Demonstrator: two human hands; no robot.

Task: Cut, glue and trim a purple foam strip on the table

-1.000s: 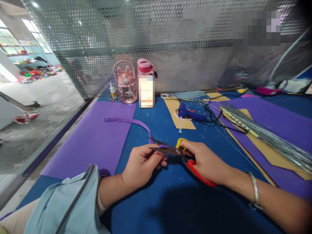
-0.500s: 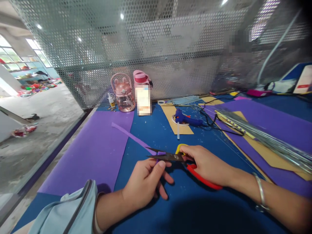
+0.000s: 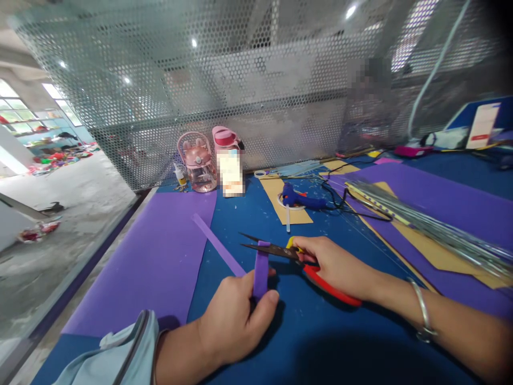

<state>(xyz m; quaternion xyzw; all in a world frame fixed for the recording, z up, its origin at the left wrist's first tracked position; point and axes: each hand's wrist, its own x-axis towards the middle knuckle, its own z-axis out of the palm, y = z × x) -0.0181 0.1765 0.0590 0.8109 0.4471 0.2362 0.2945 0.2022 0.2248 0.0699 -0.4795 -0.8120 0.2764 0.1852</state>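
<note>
My left hand (image 3: pixel 240 315) is closed on a purple strip (image 3: pixel 261 270), which stands up in a loop between thumb and fingers. A long flat tail of purple strip (image 3: pixel 218 246) runs from behind this hand toward the upper left. My right hand (image 3: pixel 328 262) grips scissors (image 3: pixel 280 250) with one yellow and one red handle. Their dark blades are parted a little and point left, meeting the top of the raised loop. Whether the blades have cut into the strip I cannot tell.
A large purple sheet (image 3: pixel 152 256) lies at left. Behind stand a pink bottle (image 3: pixel 200 166), a small glue bottle (image 3: pixel 180 175) and a phone (image 3: pixel 230 174). A blue glue gun (image 3: pixel 304 199) rests on tan card (image 3: pixel 272 187). Clear-wrapped rods (image 3: pixel 433 230) lie at right.
The strip's end now stands up as a loop above my left hand, whose fingers have curled in and moved slightly down. The scissor blades have opened a little. The view has shifted slightly.
</note>
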